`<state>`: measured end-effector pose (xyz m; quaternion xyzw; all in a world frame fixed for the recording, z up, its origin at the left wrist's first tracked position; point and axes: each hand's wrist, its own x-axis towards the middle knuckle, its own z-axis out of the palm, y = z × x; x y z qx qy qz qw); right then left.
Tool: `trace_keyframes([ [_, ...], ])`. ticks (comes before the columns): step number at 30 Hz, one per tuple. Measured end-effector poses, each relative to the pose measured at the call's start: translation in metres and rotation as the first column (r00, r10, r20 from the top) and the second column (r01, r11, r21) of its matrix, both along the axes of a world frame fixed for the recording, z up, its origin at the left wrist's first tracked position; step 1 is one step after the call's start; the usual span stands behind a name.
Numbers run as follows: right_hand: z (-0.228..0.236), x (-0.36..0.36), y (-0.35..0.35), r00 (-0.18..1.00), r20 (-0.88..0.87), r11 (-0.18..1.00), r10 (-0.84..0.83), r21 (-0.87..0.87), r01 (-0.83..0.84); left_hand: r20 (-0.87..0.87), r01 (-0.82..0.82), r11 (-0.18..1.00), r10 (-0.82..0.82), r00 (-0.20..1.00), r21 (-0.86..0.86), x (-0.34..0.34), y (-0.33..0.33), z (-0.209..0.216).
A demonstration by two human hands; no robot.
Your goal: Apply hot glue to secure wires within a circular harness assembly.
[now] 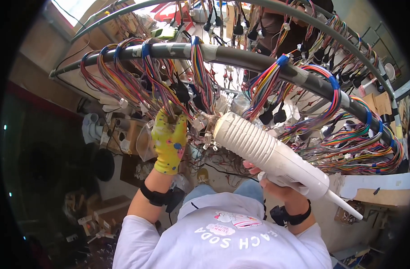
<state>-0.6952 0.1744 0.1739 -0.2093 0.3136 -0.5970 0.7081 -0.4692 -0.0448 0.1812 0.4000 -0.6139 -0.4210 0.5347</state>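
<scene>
My left hand [170, 141], in a yellow glove with coloured spots, is raised with its fingers closed round the lower part of a hanging wire harness [158, 89]. My bare right hand [274, 186] grips an off-white heat gun [263, 145] with a ribbed front half. The gun slants up to the left, and its darkened nozzle [209, 119] is close to the wires and white connectors right of my glove. A tapered cord end [344, 205] sticks out of its rear. The gun's body hides part of my right hand's fingers.
A curved grey rail [241, 58] crosses ahead, hung with several wire bundles bound in blue tape [282, 60]. Behind it runs a second rail [312, 20] with more harnesses and black connectors. A person [281, 27] is partly visible beyond. Cardboard boxes [132, 136] stand at left.
</scene>
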Motion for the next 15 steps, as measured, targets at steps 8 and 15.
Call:
trace_keyframes([
  [8,0.009,0.009,-0.016,0.516,-0.854,0.966,-0.06,-0.18,-0.185,0.085,-0.049,0.997,0.044,0.995,0.054,0.012,-0.012,0.02],
  [15,0.043,0.025,-0.031,0.61,-0.765,0.928,-0.207,-0.35,-0.124,0.035,-0.039,0.998,0.038,0.999,0.042,0.011,-0.003,0.031],
])
